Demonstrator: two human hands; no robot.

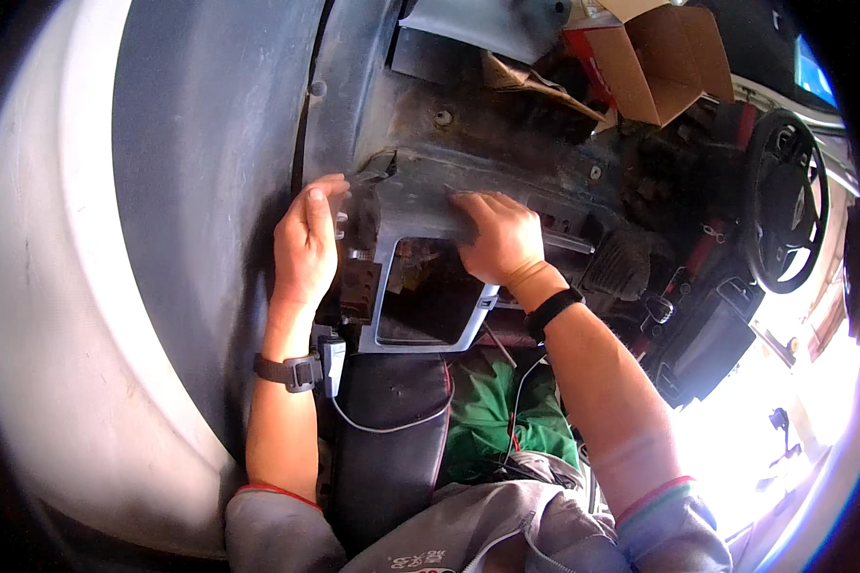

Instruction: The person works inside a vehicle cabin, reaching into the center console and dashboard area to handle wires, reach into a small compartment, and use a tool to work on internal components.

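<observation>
A dark grey plastic panel [420, 191] with a rectangular opening lies across a black padded seat [382, 392]. My right hand [503, 234] grips the panel just above the opening's right part, fingers curled over it. My left hand [308, 244] is upright beside the panel's left end, its fingers extended and slightly bent, thumb out; whether it touches the panel is unclear. A metal bracket [358, 286] shows below that hand. A light grey device [333, 365] with a thin cable hangs beside my left wrist.
Open cardboard boxes [659, 72] sit at the top right. A steering wheel [784, 201] and gear lever [657, 307] are at the right. A curved grey wall [191, 191] runs along the left. My legs in green trousers [487, 401] are below.
</observation>
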